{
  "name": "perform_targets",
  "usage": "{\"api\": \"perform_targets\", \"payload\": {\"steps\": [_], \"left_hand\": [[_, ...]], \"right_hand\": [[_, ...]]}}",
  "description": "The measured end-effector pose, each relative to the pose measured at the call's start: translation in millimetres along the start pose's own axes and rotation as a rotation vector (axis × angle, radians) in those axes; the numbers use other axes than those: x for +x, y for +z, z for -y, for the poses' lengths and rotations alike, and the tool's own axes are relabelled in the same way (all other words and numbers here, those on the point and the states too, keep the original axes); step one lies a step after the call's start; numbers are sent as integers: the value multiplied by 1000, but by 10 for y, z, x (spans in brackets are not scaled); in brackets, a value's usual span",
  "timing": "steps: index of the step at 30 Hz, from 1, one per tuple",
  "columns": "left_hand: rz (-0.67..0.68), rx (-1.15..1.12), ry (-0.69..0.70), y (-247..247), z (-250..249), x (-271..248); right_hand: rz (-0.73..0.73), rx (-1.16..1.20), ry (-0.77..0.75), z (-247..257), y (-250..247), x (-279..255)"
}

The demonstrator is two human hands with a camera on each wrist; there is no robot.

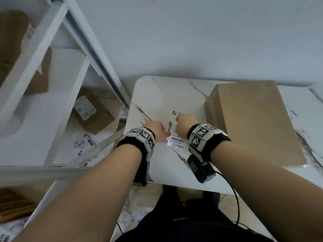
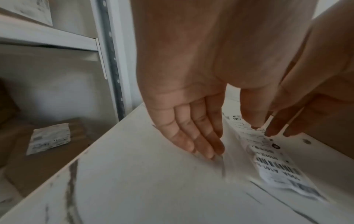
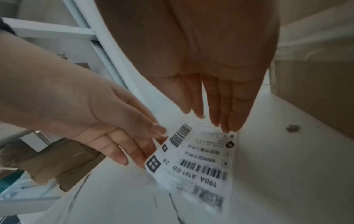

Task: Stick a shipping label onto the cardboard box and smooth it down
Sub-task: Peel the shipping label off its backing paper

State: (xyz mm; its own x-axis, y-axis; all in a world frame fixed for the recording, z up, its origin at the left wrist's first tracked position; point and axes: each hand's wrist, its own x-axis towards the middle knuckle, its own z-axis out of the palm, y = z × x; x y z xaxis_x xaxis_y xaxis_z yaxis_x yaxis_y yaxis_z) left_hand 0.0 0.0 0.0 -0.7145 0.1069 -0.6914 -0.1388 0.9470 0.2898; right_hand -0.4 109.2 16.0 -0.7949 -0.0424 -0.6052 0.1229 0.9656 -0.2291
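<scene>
A white shipping label (image 1: 175,142) with barcodes is held just above the marble table (image 1: 157,95), between my hands. My left hand (image 1: 157,128) pinches its left edge, thumb on top and fingers (image 3: 122,151) underneath. The straight fingers (image 3: 226,121) of my right hand (image 1: 183,123) touch the label's far end. In the left wrist view the label (image 2: 277,166) curls up off the table beside my left fingers (image 2: 191,141). The plain brown cardboard box (image 1: 253,123) lies flat on the table, right of my right hand and apart from it.
A white metal shelf rack (image 1: 97,55) stands left of the table, holding a labelled cardboard box (image 1: 92,112) and loose labels (image 1: 83,142). A black cable (image 1: 234,198) hangs from my right wrist past the table's near edge.
</scene>
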Motion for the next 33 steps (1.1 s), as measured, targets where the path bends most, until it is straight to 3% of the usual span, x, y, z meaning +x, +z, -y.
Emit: {"api": "perform_targets", "payload": {"steps": [7,17,24,33], "left_hand": [[30,-22,12,77,46,121],[-132,-20,-71,178,42,156],[-66,-43,-68,218,14,225],[-106,-156,-17,260,68,199]], "right_hand": [[-6,204,101,-110,195,112],[-87,244,92,-201,340,76],[-116,287,65,-261,406,97],[-121,312,63,-279,412,100]]}}
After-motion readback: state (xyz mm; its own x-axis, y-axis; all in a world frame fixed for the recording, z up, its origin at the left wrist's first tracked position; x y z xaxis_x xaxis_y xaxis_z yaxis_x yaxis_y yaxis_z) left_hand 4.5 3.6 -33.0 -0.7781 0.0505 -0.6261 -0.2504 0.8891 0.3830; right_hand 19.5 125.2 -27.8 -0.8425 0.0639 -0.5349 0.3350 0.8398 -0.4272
